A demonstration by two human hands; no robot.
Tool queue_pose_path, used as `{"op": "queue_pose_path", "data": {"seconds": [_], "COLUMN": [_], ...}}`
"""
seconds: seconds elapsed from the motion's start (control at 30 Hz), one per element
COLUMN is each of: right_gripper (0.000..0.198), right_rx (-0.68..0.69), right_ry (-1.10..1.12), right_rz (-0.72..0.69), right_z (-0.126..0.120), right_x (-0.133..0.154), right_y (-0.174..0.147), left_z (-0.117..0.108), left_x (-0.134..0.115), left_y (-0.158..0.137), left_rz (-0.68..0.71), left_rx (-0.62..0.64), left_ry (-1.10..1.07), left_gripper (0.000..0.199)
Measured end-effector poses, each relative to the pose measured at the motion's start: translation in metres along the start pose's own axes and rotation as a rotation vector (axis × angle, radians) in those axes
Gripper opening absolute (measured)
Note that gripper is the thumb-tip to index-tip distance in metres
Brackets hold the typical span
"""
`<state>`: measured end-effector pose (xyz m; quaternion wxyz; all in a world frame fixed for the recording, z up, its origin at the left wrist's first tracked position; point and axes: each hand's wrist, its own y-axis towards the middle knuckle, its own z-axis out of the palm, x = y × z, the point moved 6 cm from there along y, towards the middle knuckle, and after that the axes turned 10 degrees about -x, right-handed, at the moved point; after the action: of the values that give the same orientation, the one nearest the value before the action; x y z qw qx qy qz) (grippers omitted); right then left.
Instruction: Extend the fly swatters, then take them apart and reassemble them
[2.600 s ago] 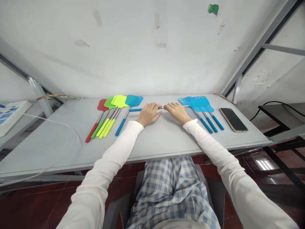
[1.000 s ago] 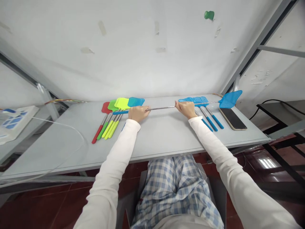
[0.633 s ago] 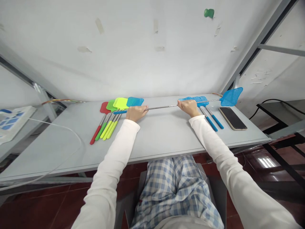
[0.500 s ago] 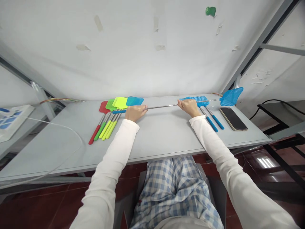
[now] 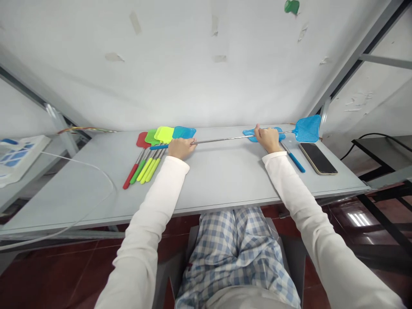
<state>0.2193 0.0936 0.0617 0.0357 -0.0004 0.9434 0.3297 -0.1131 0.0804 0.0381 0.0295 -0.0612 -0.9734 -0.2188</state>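
A blue fly swatter (image 5: 307,128) is held level above the table, its thin metal rod drawn out long. My left hand (image 5: 180,148) is closed round its blue handle, by the start of the rod. Farther right, my right hand (image 5: 269,139) is closed on the rod near the mesh head. Below and beside that hand lie more blue fly swatters (image 5: 295,162), partly hidden by the hand and sleeve. Left of my left hand is a row of fly swatters: a red one (image 5: 130,175), a green one (image 5: 137,172), yellow ones (image 5: 152,169) and a blue head (image 5: 184,132).
A phone (image 5: 318,159) lies at the right end of the grey table (image 5: 222,180). A white cable (image 5: 96,169) crosses the left side. Behind stands a white wall (image 5: 193,86); metal posts flank the table. A white and blue item (image 5: 19,159) sits far left.
My right hand has slid right along the rod, toward the mesh head, widening the gap between my hands. The swatter head has turned to face me more squarely. The view has shifted slightly.
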Motion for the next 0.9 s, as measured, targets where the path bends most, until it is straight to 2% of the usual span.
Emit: {"op": "queue_pose_path", "data": {"seconds": [0.17, 0.33, 0.4, 0.7, 0.8, 0.9], "right_gripper": [0.062, 0.064, 0.064, 0.061, 0.062, 0.058], "right_rx": [0.007, 0.065, 0.088, 0.188, 0.231, 0.209], "right_ry": [-0.001, 0.048, 0.071, 0.153, 0.159, 0.186], "right_rz": [-0.065, -0.181, -0.203, -0.302, -0.322, -0.377], "right_z": [-0.007, -0.014, -0.017, -0.024, -0.024, -0.02], "right_x": [0.017, 0.061, 0.077, 0.128, 0.135, 0.129], "right_y": [-0.003, -0.016, -0.022, -0.049, -0.052, -0.046], "left_z": [-0.001, -0.009, -0.012, -0.016, -0.014, -0.01], "left_x": [-0.002, -0.047, -0.061, -0.096, -0.105, -0.106], "left_y": [-0.006, -0.011, -0.012, -0.025, -0.027, -0.024], "left_rz": [0.013, 0.169, 0.171, 0.233, 0.245, 0.251], "left_rx": [0.091, 0.102, 0.087, 0.114, 0.126, 0.11], "left_ry": [0.006, -0.038, -0.047, -0.113, -0.126, -0.146], "left_gripper": [0.054, 0.05, 0.051, 0.043, 0.044, 0.043]}}
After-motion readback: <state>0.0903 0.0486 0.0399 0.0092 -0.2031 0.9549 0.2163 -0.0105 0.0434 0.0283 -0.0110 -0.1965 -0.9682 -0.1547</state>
